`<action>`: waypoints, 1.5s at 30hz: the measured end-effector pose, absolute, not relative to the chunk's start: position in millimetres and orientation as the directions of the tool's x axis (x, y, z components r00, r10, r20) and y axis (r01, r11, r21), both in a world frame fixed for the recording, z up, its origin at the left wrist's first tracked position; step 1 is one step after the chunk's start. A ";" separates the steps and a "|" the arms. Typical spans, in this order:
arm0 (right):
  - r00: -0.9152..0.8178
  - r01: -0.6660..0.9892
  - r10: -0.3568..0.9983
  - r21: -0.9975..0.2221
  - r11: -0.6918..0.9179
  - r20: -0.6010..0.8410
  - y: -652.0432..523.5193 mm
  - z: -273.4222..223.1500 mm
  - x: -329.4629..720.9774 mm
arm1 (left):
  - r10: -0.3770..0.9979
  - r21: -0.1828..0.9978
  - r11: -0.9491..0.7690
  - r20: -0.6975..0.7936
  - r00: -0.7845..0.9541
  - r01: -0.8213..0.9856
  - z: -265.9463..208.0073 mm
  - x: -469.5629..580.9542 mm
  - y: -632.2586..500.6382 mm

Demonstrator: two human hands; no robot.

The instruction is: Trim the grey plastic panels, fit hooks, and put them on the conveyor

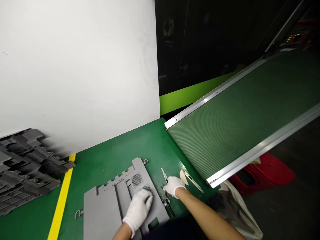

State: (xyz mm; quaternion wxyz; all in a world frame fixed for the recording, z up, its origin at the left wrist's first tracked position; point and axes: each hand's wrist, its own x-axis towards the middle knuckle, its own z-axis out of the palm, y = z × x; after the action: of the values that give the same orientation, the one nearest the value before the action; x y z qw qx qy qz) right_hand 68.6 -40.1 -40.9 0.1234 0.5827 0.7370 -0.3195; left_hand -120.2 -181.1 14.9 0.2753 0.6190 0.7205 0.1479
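Observation:
A flat grey plastic panel (pixel 100 210) with round speaker grilles and notched edges lies on the green tabletop. My left hand (pixel 139 208), in a white glove, rests on the panel beside the lower grille. Its fingers are curled together, and whatever they may hold is hidden. Off the panel's right edge, my gloved right hand (pixel 175 186) is closed around a slim utility knife (pixel 164 174), whose pointed end sticks out past the fingers. Below that hand lie dark-handled pliers (pixel 170 207), partly covered. A second knife (pixel 193 182) and a cream-coloured rounded piece (pixel 183 176) lie just right of it.
Several grey moulded panels (pixel 25 166) are stacked at the left, beyond a yellow stripe (pixel 61 200) on the table (pixel 120 143). A green conveyor belt (pixel 237 116) with metal rails slopes down to the table's right edge. A red object (pixel 272 175) and a plastic bag (pixel 237 213) sit beneath it.

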 end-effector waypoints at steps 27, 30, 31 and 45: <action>-0.243 0.883 0.724 -0.457 -0.111 -0.645 -147.0 -54.8 160.2 | 0.700 0.433 -0.303 -0.503 0.506 0.849 -36.6 -88.9 -97.9; -0.321 0.847 0.674 -0.521 -0.111 -0.666 -174.8 -52.6 165.5 | 0.704 0.437 -0.282 -0.511 0.494 0.854 -48.8 -91.9 -92.6; -0.338 0.830 0.666 -0.544 -0.123 -0.665 -181.4 -51.5 162.3 | 0.703 0.444 -0.279 -0.509 0.496 0.851 -52.5 -92.8 -91.4; -0.360 0.767 0.735 -0.631 -0.118 -0.575 -172.6 -53.5 142.9 | 0.685 0.461 -0.287 -0.514 0.516 0.840 -58.7 -88.6 -87.0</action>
State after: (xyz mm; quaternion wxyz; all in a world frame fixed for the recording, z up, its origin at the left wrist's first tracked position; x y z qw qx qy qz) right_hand 142.9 -172.6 -53.5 0.0165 0.5654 0.6639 -0.4892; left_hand -88.6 -87.0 -58.7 0.3554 0.7949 0.4796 -0.1087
